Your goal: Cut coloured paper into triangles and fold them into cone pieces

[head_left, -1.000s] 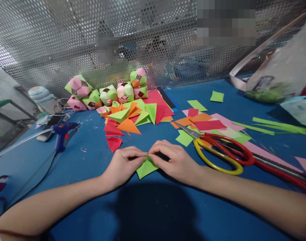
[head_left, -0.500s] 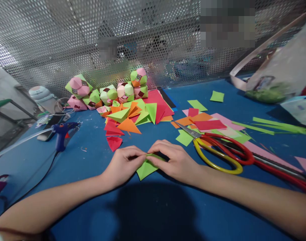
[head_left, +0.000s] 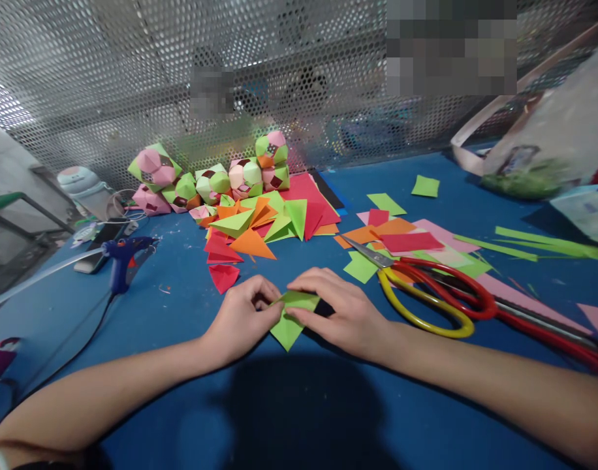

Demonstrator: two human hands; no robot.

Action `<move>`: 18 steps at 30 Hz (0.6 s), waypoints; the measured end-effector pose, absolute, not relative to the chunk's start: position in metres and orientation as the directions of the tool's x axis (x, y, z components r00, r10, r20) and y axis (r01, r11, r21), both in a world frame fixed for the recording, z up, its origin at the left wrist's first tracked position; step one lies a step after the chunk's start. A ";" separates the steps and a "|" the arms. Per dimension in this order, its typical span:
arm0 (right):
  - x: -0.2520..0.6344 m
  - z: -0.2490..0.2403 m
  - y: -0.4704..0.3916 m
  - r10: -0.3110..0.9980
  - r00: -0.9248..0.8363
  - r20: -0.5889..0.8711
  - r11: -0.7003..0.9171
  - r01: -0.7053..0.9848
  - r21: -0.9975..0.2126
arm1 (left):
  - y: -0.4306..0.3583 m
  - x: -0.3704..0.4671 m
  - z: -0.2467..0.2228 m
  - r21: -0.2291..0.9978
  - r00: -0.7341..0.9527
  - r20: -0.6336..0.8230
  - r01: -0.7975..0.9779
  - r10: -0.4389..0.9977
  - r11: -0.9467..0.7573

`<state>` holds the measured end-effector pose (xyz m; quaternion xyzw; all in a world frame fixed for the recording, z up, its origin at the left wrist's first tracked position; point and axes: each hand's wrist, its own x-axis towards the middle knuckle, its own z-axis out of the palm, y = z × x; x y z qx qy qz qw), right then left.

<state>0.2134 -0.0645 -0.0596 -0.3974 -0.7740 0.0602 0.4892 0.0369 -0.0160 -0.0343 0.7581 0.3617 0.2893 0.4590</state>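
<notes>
A small piece of folded green paper (head_left: 288,331) is between my hands above the blue tabletop, one corner pointing towards me. My left hand (head_left: 243,320) pinches its left edge between thumb and curled fingers. From the right, my right hand (head_left: 345,313) holds it, thumb on the near face and index finger along the far edge. The underside is hidden. Beyond my hands lies a pile of folded orange, green and red papers, among them an orange piece (head_left: 252,244) and a cupped red piece (head_left: 224,278).
Red-and-yellow-handled scissors (head_left: 426,313) lie right, beside loose paper scraps (head_left: 411,243) and green strips (head_left: 548,245). A blue glue gun (head_left: 120,267) stands left, its cord trailing nearer. Paper balls (head_left: 213,184) line the perforated metal screen (head_left: 132,78). A plastic bag (head_left: 558,143) sits far right.
The green paper has turned slightly, and its near corner has swung right. My right fingers have parted a little from the thumb, uncovering more of the paper's upper part.
</notes>
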 end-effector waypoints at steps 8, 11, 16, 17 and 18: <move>0.211 -0.061 -0.065 0.742 -0.095 0.664 0.560 0.633 -0.535 | -0.018 0.043 -0.032 0.966 0.464 -0.096 0.258 0.881 -0.031; 0.209 -0.060 -0.066 0.709 -0.133 0.693 0.616 0.594 -0.517 | -0.022 0.044 -0.030 0.967 0.462 -0.123 0.256 0.878 0.000; 0.209 -0.059 -0.068 0.690 -0.146 0.709 0.659 0.531 -0.533 | -0.025 0.044 -0.030 0.966 0.454 -0.143 0.259 0.879 0.023; 0.209 -0.059 -0.069 0.683 -0.155 0.714 0.669 0.524 -0.526 | -0.025 0.044 -0.030 0.966 0.454 -0.139 0.257 0.880 0.020; 0.209 -0.059 -0.069 0.673 -0.166 0.721 0.681 0.519 -0.517 | -0.025 0.044 -0.031 0.967 0.453 -0.133 0.255 0.882 0.015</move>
